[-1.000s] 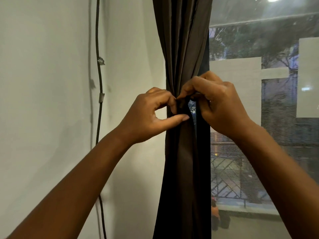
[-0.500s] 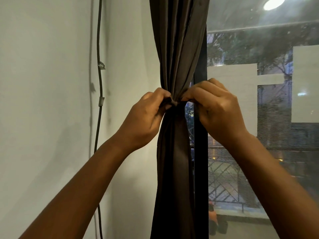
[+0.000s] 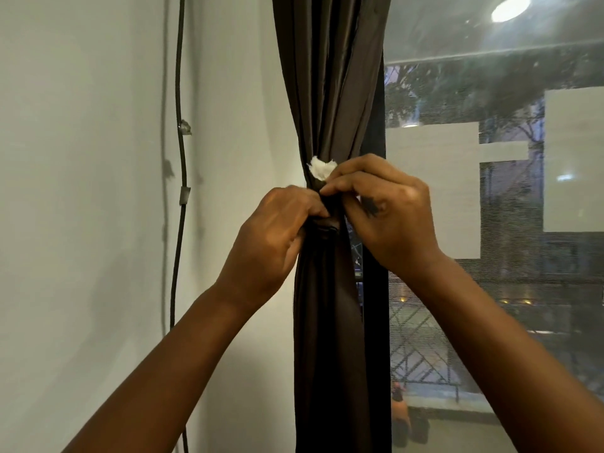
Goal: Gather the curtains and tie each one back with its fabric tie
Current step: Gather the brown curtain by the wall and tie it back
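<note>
Hands, two, yours, both at the waist of the dark curtain; left hand clenched on the fabric tie where it wraps the bundle, knuckles towards the wall; right hand pinching the same band from the window side, fingertips meeting the left hand's at the front of the bundle.

Curtain: gathered into one narrow column, hanging between the wall and the window; folds drawn in tight above the tie, falling straight below it; gathering for this panel looks done.

Tie: dark, same cloth as the curtain, cinched round the bundle; a small white tuft stands just above your fingers, perhaps a fastening patch or frayed end, though the view is too poor to say which; whether the tie is already knotted or fastened cannot be told, since your fingers cover the join.

Remaining, as judged: secure the tie so it holds when you let go; release both hands; check the bundle stays cinched; then do any other curtain, none of which shows here.

Also present: black cable clipped down the wall, well clear of the work.
</note>
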